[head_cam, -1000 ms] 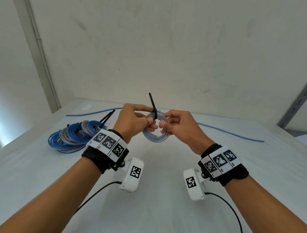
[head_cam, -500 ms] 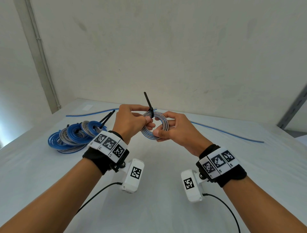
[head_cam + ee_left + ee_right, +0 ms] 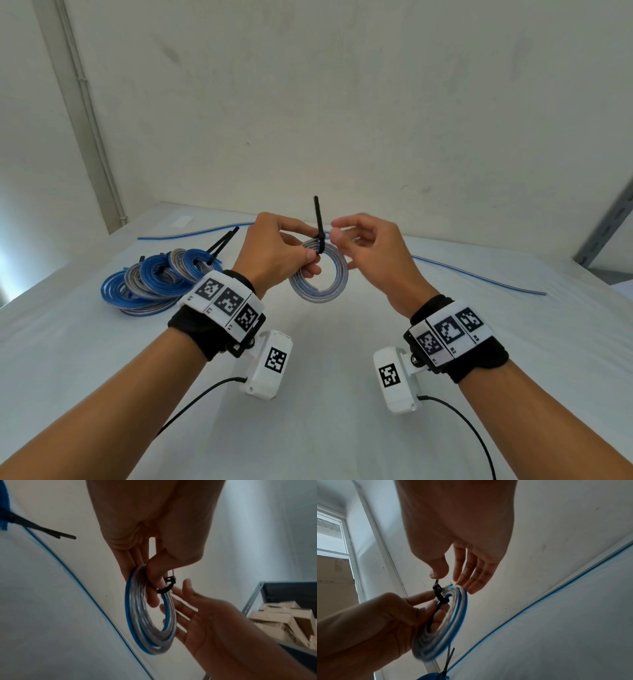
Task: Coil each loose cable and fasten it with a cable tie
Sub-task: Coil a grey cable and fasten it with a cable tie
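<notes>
Blue-and-grey cable, wound into a coil (image 3: 318,274), hangs above a white table (image 3: 325,428), gripped at its top edge by the person's left hand (image 3: 274,250). That hand's thumb and fingers (image 3: 152,582) curl round the strands, pinching them just beside a black cable tie (image 3: 320,236) that wraps the bundle at the point of the grip. The tie's free tail stands upright above the pinch, clear of both hands. On the far side of the tie from the gripping hand, the right hand (image 3: 370,250) hovers with fingers (image 3: 476,577) loosely spread and holding nothing; its fingertips lie just beside the coil's upper rim, and whether they touch it cannot be told. The thumb of that hand sits close above the tie's head in the right wrist view. Below the grip the coil dangles free, well above the tabletop. Off to the gripping hand's outer side, a heap of finished coils (image 3: 154,284) in blue and grey rests on the table, black tie tails (image 3: 222,241) jutting from it. Beyond both hands a loose blue cable (image 3: 479,275) lies stretched along the table near the wall.
</notes>
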